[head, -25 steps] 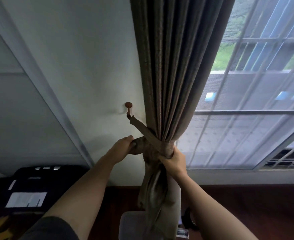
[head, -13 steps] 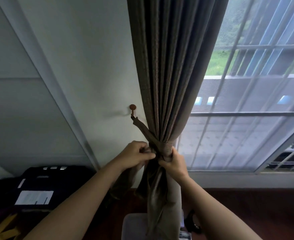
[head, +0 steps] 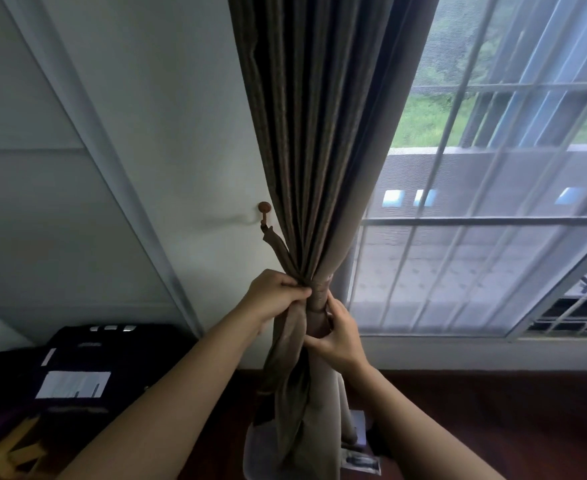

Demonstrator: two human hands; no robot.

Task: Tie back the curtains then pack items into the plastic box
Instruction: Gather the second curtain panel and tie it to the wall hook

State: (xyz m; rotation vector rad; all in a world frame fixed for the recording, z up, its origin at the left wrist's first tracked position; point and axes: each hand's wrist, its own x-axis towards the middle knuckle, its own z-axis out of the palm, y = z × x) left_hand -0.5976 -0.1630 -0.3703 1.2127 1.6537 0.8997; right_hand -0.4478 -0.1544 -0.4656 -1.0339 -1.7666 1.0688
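Observation:
A dark brown pleated curtain (head: 316, 133) hangs gathered beside the window. A matching fabric tieback (head: 278, 245) runs from a small round wall hook (head: 264, 207) down to the gathered waist and wraps round it. My left hand (head: 273, 294) pinches the tieback fabric on the left side of the bunch. My right hand (head: 337, 336) grips the tieback and curtain just below the wrapped band, fingers curled round the cloth. The tieback's loose ends (head: 287, 375) hang down between my forearms. A pale plastic box (head: 261, 455) shows on the floor behind the curtain's foot, mostly hidden.
A barred window (head: 493, 237) with a mesh screen fills the right side. A white wall (head: 167, 133) and a slanted white frame lie left. A dark case with white labels (head: 77, 368) sits low left. Dark wooden floor (head: 493, 410) spreads below.
My left hand has moved right from the tieback's free part onto the gathered bunch. My right hand has slid slightly lower on the curtain. The loose ends now hang straight down.

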